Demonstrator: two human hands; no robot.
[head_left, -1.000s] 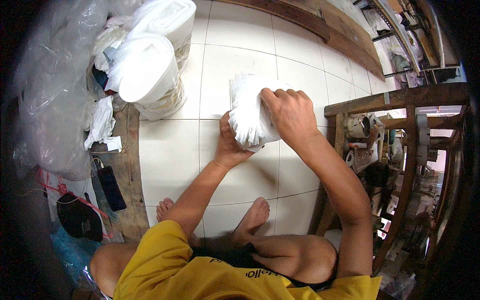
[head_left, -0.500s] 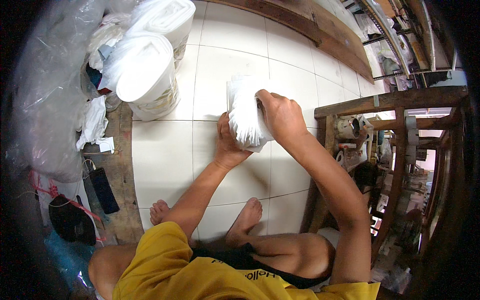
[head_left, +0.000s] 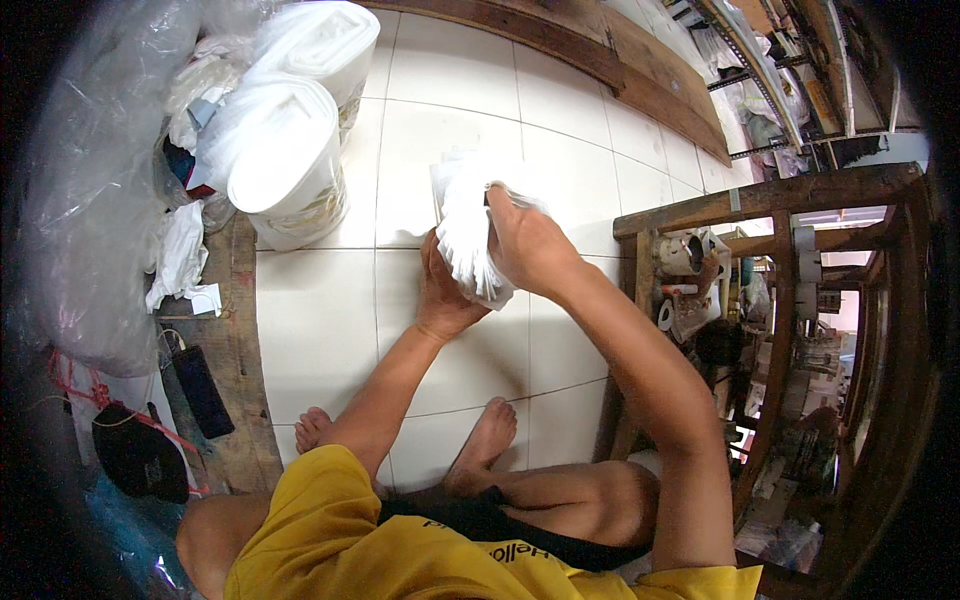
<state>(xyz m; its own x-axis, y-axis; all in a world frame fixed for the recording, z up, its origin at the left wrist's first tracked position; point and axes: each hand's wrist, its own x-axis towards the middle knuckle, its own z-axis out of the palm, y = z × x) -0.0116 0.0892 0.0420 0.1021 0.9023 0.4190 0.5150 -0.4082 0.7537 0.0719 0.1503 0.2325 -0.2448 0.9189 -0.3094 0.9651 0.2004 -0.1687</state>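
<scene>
Above the tiled floor I hold a thick sheaf of thin white sheets (head_left: 463,240), which look like plastic bags, with the edges fanned and curling over. My left hand (head_left: 446,292) is wrapped around the sheaf's near left side and supports it from below. On the right side of the same sheaf, my right hand (head_left: 530,238) is closed, its thumb and fingers gripping the upper edges. Part of the sheaf lies hidden behind my right hand, and its far end is washed out by glare.
Two bulky white plastic rolls (head_left: 290,150) stand at the far left, beside crumpled clear plastic (head_left: 95,200). A dark phone (head_left: 202,390) with a cable lies on a wooden plank (head_left: 235,300). To the right is a wooden frame (head_left: 780,200) with cluttered items behind it. A wooden beam (head_left: 560,42) crosses the back.
My right hand has shifted left across the sheaf, whose upper edges now fold over more. The whole view has moved slightly. My left hand keeps its hold.
</scene>
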